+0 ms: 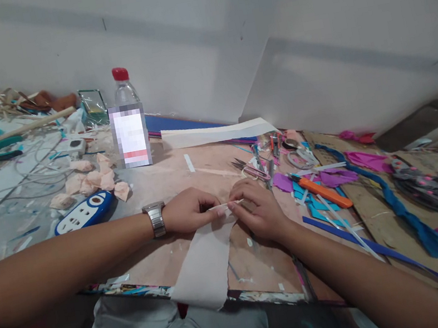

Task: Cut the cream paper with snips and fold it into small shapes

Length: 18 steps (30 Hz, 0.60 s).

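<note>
Though messy beyond the held strip [208, 262], tan tabletop [171, 181] beside grey walls [188, 39].

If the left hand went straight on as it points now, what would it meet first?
Most likely the bare right hand, directly across from the left hand; both pinch one long whitish strip of thin material. The gap between the hands is unclear.

Off-white strip [207, 261], looks like paper or thin cloth, can't tell which. Far end bunched narrow, pinched in both my left grip [189, 210] and right grip [258, 211]. Rest fans out flat and uncreased toward me across the surface [170, 175]; wide near end overhangs the front edge, its border uneven.
</note>
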### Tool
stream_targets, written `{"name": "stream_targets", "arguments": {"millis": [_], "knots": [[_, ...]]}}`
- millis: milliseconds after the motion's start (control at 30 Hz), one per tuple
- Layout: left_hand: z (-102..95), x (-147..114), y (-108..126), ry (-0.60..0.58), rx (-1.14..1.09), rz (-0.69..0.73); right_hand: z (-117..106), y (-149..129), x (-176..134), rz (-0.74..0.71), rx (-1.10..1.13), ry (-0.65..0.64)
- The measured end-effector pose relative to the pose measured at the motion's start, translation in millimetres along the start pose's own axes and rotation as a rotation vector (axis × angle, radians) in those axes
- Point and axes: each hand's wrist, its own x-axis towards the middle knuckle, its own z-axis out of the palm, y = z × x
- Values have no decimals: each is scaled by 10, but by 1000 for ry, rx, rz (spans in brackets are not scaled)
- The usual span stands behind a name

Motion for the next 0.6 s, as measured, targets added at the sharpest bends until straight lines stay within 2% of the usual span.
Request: {"name": "stream_targets", "arguments": {"millis": [167,367,600], "knots": [[-8,-11,-8,-39,14,-19,-2,-6,-4,10,17,-52],[-5,-10,-16,-27,61,-14,-16,-44,17,-21,23,-96],[-1,-18,-11,-43,63,-28,-10,-34,28,-32,-6,-57]]}}
